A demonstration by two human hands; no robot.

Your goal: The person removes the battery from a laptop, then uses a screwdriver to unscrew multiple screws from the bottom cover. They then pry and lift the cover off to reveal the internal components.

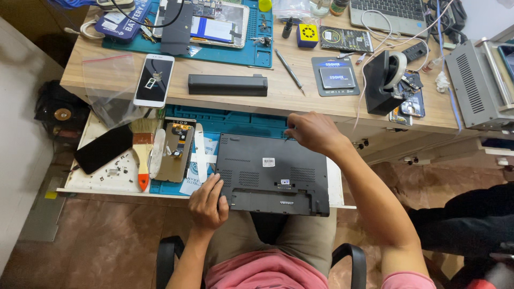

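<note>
Head view of a repair bench with a pulled-out tray below its front edge. A black laptop (273, 174) lies underside up on the tray (101, 179), its near edge over the person's lap, bottom cover in place; the long battery bay along that near edge looks empty, and a black bar that may be the battery (227, 85) lies on the bench just beyond the front edge, so the work appears to be at an early stage of opening, with the cover yet to come off. The left hand (208, 202) lies flat on the laptop's near left corner, fingers spread, steadying it and holding nothing else. The right hand (313, 131) is at the far edge of the laptop, fingers pinched around what seems a thin tool; its tip is too small to make out. Labels: a small white rectangular sticker (268, 161) sits near the middle of the laptop's underside, a smaller one nearer the bay. On the bench, right of centre, a dark flat drive (337, 77) rests on a grey square pad, behind it a black carton with yellow print (346, 39). A clear plastic bag with a red strip (110, 77) hangs at the left corner.
</note>
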